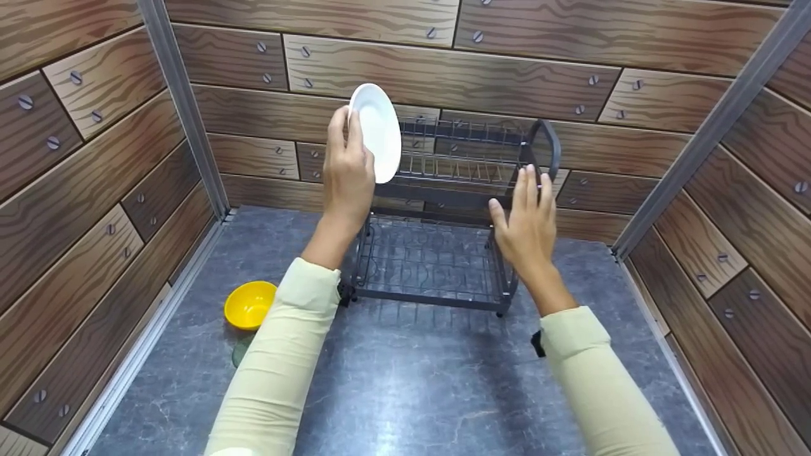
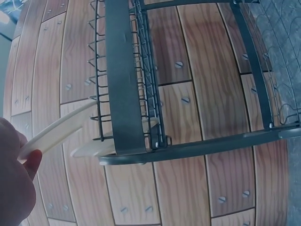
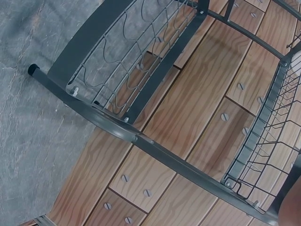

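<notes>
A white plate (image 1: 378, 136) stands tilted on edge at the left end of the black dish rack (image 1: 443, 196). My left hand (image 1: 347, 168) pinches its rim between thumb and fingers. In the left wrist view, the held plate (image 2: 59, 132) leans with its far edge at the wires of the upper tier. A second white plate (image 2: 91, 149) sits in the end of that tier, partly behind the frame. My right hand (image 1: 527, 221), fingers straight, is at the rack's right side, its fingertips overlapping the upper tier's end near the curved handle (image 1: 550, 149).
A yellow bowl (image 1: 249, 305) sits on the grey marbled floor (image 1: 393, 380), left of the rack. Beside it, a greenish see-through item (image 1: 241, 350) is partly hidden by my left sleeve. Wood-patterned walls (image 1: 380, 66) stand behind the rack and on both sides.
</notes>
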`<state>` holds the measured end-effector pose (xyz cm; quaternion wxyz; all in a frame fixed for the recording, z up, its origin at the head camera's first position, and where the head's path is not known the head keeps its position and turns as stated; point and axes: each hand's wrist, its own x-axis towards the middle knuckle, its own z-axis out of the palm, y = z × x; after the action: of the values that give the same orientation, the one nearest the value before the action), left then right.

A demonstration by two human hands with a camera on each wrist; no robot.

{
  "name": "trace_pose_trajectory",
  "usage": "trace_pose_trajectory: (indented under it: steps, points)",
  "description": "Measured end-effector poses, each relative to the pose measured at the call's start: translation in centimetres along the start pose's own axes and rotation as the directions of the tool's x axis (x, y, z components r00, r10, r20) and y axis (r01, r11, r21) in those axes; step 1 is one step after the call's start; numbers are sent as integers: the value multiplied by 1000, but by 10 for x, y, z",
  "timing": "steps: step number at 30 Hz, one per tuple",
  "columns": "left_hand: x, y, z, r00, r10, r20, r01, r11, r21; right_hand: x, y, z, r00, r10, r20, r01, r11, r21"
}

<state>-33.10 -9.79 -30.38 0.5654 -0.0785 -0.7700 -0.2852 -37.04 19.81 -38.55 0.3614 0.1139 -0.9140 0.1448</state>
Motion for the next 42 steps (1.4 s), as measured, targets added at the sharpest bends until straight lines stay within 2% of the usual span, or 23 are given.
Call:
trace_pose_trajectory:
  steps: [7,16,24,33,42]
  points:
    - [2,3,6,999,21,25,-21,1000,2,0,0,0,1000,5,-3,-5,1000,-5]
    - [7,2,20,997,-7,73,5,999,39,0,0,1,1000,13,1,-13,1000,9]
    - [8,0,26,995,33,96,-38,998,50,0,1,2,1000,4,-11,-4,1000,2]
    - [9,1,36,987,38,155,-48,997,58,-2,1,3,1000,4,-18,-4,1000,-14]
    - [7,2,51,985,74,158,-100,982,162,-2,1,1,1000,21,16,-20,1000,-7]
